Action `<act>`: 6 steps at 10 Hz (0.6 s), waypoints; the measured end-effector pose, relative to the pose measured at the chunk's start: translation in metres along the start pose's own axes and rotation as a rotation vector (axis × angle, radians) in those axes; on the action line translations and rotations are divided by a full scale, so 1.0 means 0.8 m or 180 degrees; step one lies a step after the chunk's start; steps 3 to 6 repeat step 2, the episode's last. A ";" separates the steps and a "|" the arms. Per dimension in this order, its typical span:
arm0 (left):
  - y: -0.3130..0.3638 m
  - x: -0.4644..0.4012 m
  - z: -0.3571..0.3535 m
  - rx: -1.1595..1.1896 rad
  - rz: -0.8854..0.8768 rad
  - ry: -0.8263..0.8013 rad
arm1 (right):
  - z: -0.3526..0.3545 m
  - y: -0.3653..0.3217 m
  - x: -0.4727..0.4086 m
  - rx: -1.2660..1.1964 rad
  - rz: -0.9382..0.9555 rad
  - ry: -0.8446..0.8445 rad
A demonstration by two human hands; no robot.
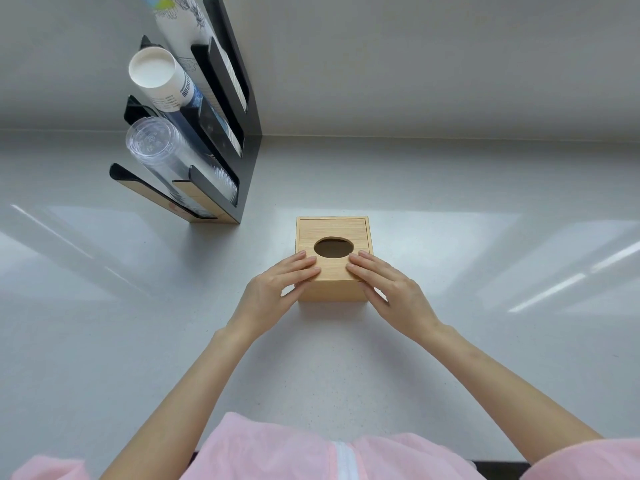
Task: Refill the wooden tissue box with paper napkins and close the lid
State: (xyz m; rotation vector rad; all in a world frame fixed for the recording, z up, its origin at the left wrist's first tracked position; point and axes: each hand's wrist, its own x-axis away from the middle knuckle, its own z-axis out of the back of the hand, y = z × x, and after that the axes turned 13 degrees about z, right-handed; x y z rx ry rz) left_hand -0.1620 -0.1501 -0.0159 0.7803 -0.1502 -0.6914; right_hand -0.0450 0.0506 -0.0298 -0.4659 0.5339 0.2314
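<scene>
A light wooden tissue box [332,289] stands on the white counter, its sliding lid [331,229] in place with a dark oval hole in the middle. Nothing shows through the hole, and no paper napkins are in view. My left hand [277,289] rests flat with its fingertips on the near left part of the lid, thumb by the box's left side. My right hand [388,289] mirrors it on the near right part. Both hands press on the lid with fingers extended, gripping nothing.
A black cup dispenser rack [242,133] stands at the back left against the wall, holding a stack of white paper cups [156,76] and a stack of clear plastic cups [162,150]. The white counter [485,306] spreads around the box.
</scene>
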 end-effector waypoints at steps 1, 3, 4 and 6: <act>0.013 -0.005 0.007 -0.0150 -0.0031 0.0092 | 0.003 -0.004 -0.008 0.0046 0.0031 -0.0024; 0.016 -0.006 0.005 -0.0284 -0.0058 0.0172 | 0.007 -0.008 -0.012 -0.0038 -0.0030 -0.0002; 0.016 -0.006 0.005 -0.0284 -0.0058 0.0172 | 0.007 -0.008 -0.012 -0.0038 -0.0030 -0.0002; 0.016 -0.006 0.005 -0.0284 -0.0058 0.0172 | 0.007 -0.008 -0.012 -0.0038 -0.0030 -0.0002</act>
